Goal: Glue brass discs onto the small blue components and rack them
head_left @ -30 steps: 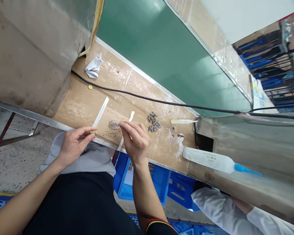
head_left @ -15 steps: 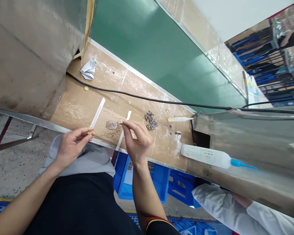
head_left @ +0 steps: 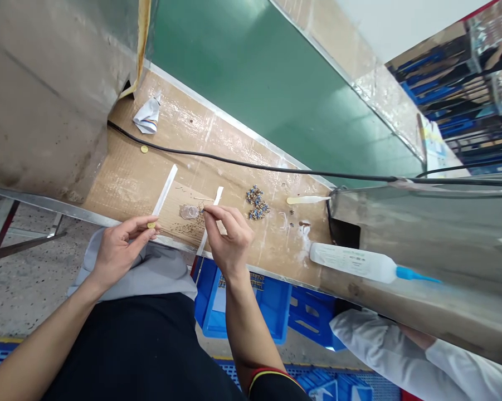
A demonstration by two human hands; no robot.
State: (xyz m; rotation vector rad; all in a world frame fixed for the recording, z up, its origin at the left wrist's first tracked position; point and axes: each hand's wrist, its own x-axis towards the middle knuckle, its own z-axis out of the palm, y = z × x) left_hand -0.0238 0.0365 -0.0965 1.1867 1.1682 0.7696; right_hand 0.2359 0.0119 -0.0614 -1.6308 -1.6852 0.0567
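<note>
My left hand [head_left: 121, 248] is over the front edge of the bench, its thumb and fingers pinching a small yellow disc [head_left: 151, 225]. My right hand [head_left: 230, 236] is closed in a pinch beside a small clear plastic dish [head_left: 189, 211]. Whatever sits between those fingertips is too small to name. Tiny brown bits [head_left: 188, 228] lie scattered on the cardboard around the dish, and a thin stick [head_left: 203, 199] lies behind it. To the right of my right hand is a pile of small blue and brass-coloured parts [head_left: 257, 203].
A black cable [head_left: 251, 165] crosses the bench. A white bottle with a blue nozzle [head_left: 353, 262] lies at right. Another yellow disc [head_left: 144, 149] and a crumpled cloth [head_left: 147, 116] are at back left. Below stands a blue crate [head_left: 271, 312]; a person's white sleeve [head_left: 371, 345] is at right.
My right fingertips have shifted slightly left, closer to the clear dish. The left hand still pinches the yellow disc. The whole view has moved a little.
</note>
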